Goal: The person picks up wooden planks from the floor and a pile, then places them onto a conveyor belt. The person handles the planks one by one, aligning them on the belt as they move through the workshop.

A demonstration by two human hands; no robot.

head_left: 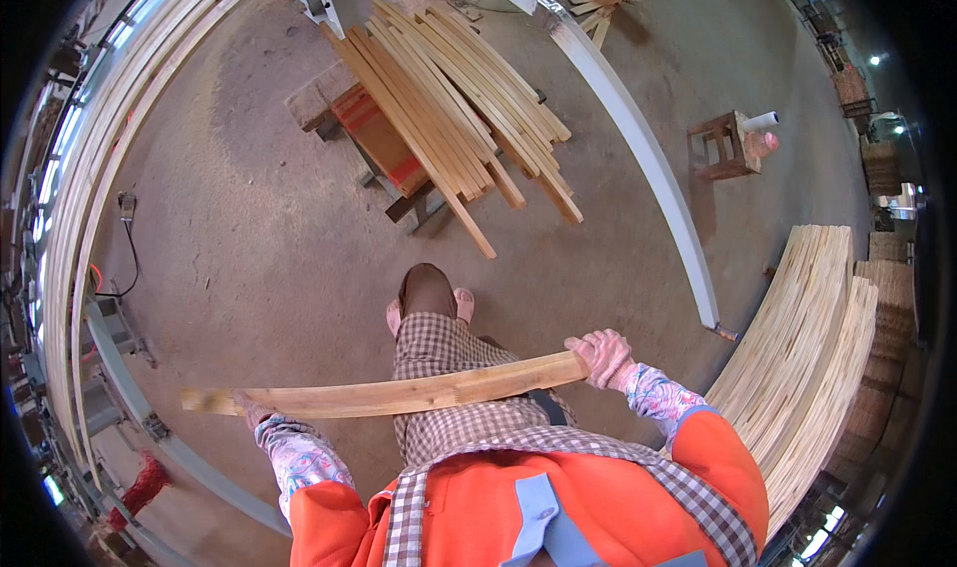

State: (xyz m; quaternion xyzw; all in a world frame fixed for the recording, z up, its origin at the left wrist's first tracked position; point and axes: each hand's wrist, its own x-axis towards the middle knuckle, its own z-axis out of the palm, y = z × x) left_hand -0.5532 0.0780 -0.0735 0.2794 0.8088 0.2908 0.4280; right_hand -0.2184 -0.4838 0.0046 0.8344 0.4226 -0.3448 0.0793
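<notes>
A long, flat wooden board (pixel 419 392) lies across the front of my body at waist height, its pale face turned up. My right hand (pixel 602 358) wraps round its right end. Near the other end my left hand (pixel 254 407) grips the board, and a short darker-marked tip sticks out past it. The left fingers are partly hidden by the sleeve and the board. Both forearms wear patterned sleeve covers. Ahead of me a fanned stack of wooden strips (pixel 469 108) rests on a low stand with an orange-red panel (pixel 377 128).
Long strips (pixel 150 98) run along a machine frame on the left. A grey metal beam (pixel 638 118) curves through the right side. Beyond it stands a small wooden stool (pixel 723 148) with a pink item on it. A large pile of strips (pixel 797 358) lies at my right.
</notes>
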